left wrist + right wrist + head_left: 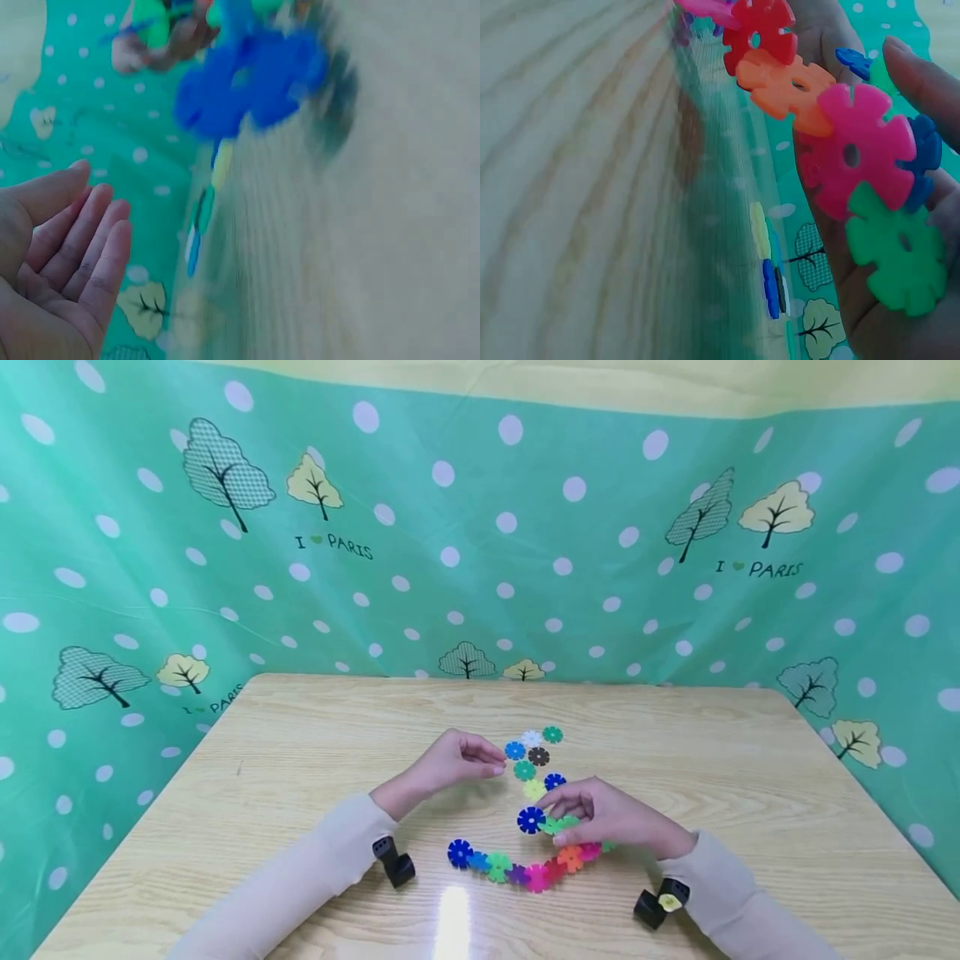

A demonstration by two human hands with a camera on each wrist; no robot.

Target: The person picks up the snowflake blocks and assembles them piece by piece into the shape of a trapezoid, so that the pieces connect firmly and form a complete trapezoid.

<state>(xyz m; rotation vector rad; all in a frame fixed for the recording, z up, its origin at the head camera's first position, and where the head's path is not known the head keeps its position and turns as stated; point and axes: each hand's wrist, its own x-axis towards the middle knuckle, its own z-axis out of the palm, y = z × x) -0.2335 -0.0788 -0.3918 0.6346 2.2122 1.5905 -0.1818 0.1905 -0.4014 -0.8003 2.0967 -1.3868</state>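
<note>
Nearest, the disc chain [537, 877] runs across the desk [337, 893] from a dark blue end disc [460, 853] and appears to bend back beneath the right hand [618, 817]. The right grip is closed, thumb and fingers curled about the chain near its bend; a second dark blue disc [532, 820] projects past the fingertips. The left hand [457, 758] has its fingers loosely extended, and this grip contains nothing.

Step in hand (judged): extending the chain. The next move likely calls for a left-hand pinch on one disc while the right grip steadies the chain.

The separate discs [525, 770] lie grouped near the left fingertips; contact cannot be confirmed. Lateral room is ample outside both hands, but narrow between them. The far desk edge, well beyond the group, meets the patterned curtain [480, 577].
</note>
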